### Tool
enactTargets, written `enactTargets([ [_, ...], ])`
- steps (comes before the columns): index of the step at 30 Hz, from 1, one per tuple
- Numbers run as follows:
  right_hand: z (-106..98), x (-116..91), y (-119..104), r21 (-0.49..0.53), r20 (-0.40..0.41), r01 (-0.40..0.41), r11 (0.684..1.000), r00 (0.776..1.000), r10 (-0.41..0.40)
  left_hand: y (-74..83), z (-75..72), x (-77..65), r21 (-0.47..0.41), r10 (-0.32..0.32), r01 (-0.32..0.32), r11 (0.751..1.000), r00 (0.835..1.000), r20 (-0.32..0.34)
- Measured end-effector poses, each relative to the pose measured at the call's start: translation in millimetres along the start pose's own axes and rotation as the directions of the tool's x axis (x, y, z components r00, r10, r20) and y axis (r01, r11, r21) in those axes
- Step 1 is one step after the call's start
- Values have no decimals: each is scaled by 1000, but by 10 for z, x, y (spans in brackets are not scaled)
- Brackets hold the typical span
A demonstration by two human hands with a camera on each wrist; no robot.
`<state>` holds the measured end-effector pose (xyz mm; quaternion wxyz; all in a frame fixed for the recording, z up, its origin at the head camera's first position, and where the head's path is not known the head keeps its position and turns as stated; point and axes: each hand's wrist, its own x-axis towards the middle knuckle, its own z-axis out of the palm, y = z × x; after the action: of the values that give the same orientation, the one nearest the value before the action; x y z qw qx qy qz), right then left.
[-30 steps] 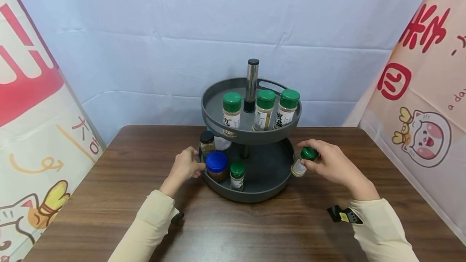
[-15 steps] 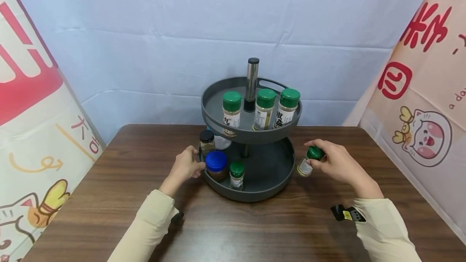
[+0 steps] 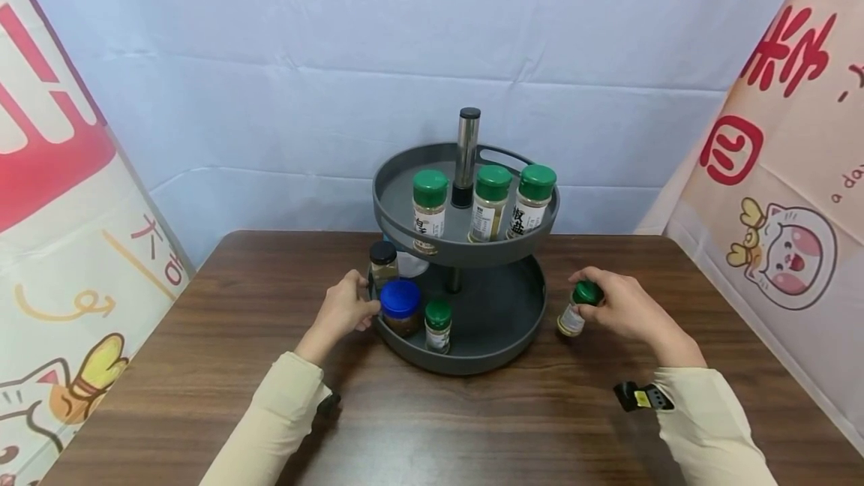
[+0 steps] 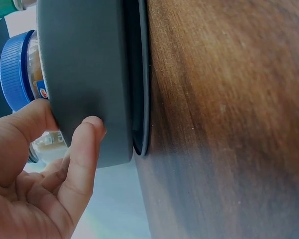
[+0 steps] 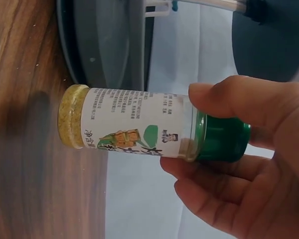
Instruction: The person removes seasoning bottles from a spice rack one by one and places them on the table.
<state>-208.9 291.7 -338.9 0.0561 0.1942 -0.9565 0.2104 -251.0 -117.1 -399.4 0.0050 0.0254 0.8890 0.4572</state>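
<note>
My right hand (image 3: 624, 307) holds a spice bottle (image 3: 571, 318) by its green cap, to the right of the two-tier grey turntable rack (image 3: 486, 363). In the right wrist view this spice bottle (image 5: 134, 122) shows yellow powder and a white label, its base close above the wood. My left hand (image 3: 346, 306) pinches the lower tier's rim at the left. The thumb lies over the rim and a finger touches the outer wall (image 4: 89, 74). Beside it on that tier stand a blue-lidded jar (image 3: 401, 309), a black-lidded jar (image 3: 384, 264) and a small green-capped bottle (image 3: 439, 327).
Three green-capped spice bottles stand on the upper tier (image 3: 466, 252), around a metal post (image 3: 468, 152). A white object (image 3: 412, 265) sits at the lower tier's back left, partly hidden. Wooden table (image 3: 466, 433) surface extends around the rack, with cloth hanging behind and at both sides.
My right hand has moved right, away from the rack, and then a little lower with the spice bottle. My left hand has stayed at the lower rim.
</note>
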Motion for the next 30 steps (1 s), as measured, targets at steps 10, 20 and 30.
enactTargets([
  [10, 59, 17, 87, -29, 35, -43, 999, 998, 44, -18, 13, -5, -10, 12, -12, 1000, 1000, 7],
  [20, 121, 26, 158, -26, 46, -66, 997, 997, 67, -15, 11, 1, 43, 44, -44, 998, 999, 1],
  [30, 137, 29, 171, -32, 52, -54, 998, 997, 55, -29, 16, 12, 52, 48, -48, 997, 999, 0],
])
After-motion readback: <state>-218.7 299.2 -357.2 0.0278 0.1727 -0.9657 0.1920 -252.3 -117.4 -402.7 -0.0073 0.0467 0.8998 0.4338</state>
